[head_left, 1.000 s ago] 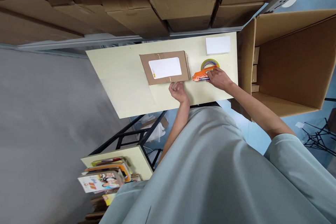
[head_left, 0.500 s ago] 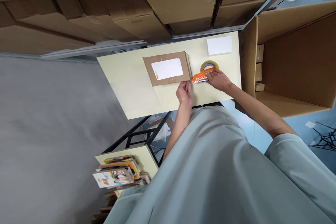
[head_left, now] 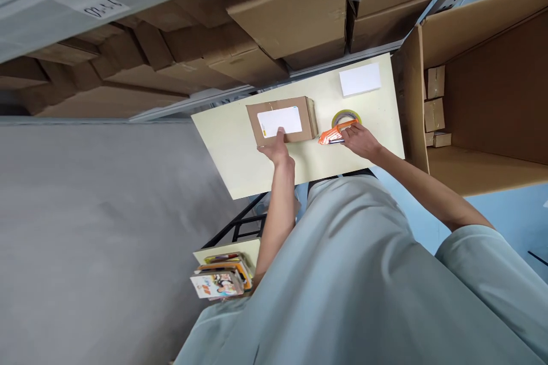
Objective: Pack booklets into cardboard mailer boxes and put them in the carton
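A small brown cardboard box (head_left: 280,104) with a white label (head_left: 274,121) on top is at the middle of the cream table (head_left: 231,165). My left hand (head_left: 277,149) grips its near edge, the thumb lying on the label and the fingers partly hidden at the edge. To the right, my right hand (head_left: 360,140) is closed around an orange tape dispenser (head_left: 330,136) carrying a roll of tape (head_left: 346,114). The dispenser's front end points left, a short gap from the box.
A white stack of paper or labels (head_left: 360,80) lies at the table's far right. Shelves of cardboard boxes (head_left: 295,11) border the back. A large open carton (head_left: 492,91) with several small boxes stands on the right. Books (head_left: 222,276) are piled on a lower surface at left.
My left hand has moved left from the box's near right corner and taken hold of its near edge. More of the box's right side shows. My right hand keeps the dispenser.
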`<state>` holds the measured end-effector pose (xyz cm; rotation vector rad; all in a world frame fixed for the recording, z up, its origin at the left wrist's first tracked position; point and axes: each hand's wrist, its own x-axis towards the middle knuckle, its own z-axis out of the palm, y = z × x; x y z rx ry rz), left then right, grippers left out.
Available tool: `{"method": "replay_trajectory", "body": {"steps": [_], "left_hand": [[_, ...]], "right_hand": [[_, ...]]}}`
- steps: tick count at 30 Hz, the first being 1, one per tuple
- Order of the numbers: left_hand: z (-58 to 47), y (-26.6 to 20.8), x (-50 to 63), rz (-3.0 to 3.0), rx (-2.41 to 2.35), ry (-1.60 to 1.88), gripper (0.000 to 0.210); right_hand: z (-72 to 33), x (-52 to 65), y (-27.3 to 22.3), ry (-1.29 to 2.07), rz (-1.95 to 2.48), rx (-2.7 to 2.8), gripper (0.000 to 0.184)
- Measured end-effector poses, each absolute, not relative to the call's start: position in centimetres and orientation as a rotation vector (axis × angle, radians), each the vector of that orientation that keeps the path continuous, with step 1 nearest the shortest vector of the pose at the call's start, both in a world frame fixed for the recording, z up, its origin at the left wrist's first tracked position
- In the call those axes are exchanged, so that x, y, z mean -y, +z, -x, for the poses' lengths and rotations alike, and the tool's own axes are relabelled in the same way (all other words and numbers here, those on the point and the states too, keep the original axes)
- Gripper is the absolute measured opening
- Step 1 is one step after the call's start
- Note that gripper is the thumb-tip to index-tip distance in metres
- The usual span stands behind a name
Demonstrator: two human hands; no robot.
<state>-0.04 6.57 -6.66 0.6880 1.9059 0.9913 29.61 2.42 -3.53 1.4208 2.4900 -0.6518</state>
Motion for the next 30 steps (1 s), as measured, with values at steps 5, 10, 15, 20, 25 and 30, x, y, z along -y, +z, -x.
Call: {"method": "replay_trajectory", "body": {"steps": [5, 10, 15, 20, 25, 30], "left_hand": [[-0.9, -6.3, -7.2, -0.639, -1.986, 1.097, 0.070], [1.4, -4.5, -8.7, -0.761, -1.854, 0.973, 0.079], [2.3, -3.0, -11.5, -0.878, -1.929, 0.745, 0.111], [-4.1, -3.4, -12.8, -0.959, -2.094, 0.714, 0.115], [-9.8, -4.2, -11.6, -1.013, -1.990, 0.747, 0.093], [-9.6, -3.3, -10.3, -1.073, -2.131, 0.739, 0.093]], "right_hand": [[-29.2, -1.1, -3.3, -0.685, -1.378, -2.496, 0.045], [-27.1, 0.7, -2.9, -0.651, -1.289, -2.485, 0.043], [-24.4, 2.9, -2.6, -0.636, -1.244, -2.495, 0.041], [-23.5, 4.0, -2.6, -0.676, -1.314, -2.444, 0.039], [-23.6, 4.2, -3.0, -0.649, -1.412, -2.443, 0.042], [-24.2, 4.3, -2.8, -0.621, -1.443, -2.481, 0.049]]}}
